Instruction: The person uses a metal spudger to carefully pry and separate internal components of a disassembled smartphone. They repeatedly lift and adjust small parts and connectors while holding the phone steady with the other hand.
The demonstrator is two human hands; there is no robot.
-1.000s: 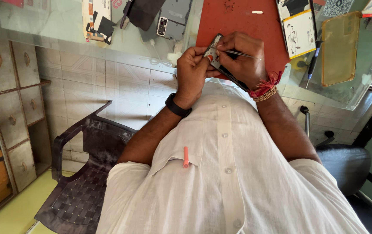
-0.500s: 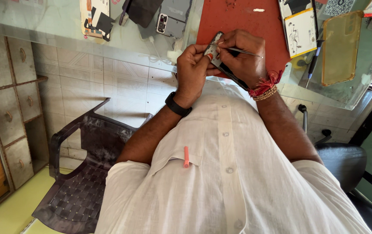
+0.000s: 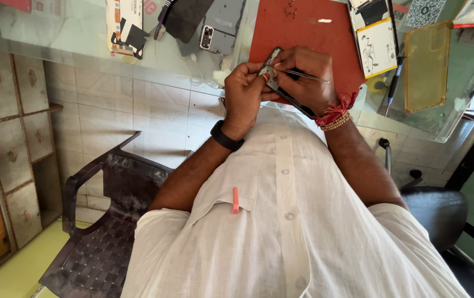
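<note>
My left hand (image 3: 243, 91), with a black watch on its wrist, pinches a small grey phone part (image 3: 270, 65) that has an orange spot. My right hand (image 3: 309, 77), with red thread and beads at the wrist, holds a thin metal tool (image 3: 305, 74) whose tip meets the part. A dark handle (image 3: 291, 100) slants down under this hand. Both hands hover at the near edge of a red work mat (image 3: 303, 27) on a glass desk.
Grey phone back covers (image 3: 215, 25), a printed card (image 3: 125, 25), a white flat battery (image 3: 377, 44), a black pen (image 3: 394, 83) and a yellow phone case (image 3: 427, 66) lie on the desk. A dark plastic chair (image 3: 99, 232), wooden drawers (image 3: 5, 138) and a black office chair (image 3: 435, 212) flank me.
The hands stay together on the small part, with only slight finger movement. The view has shifted a little.
</note>
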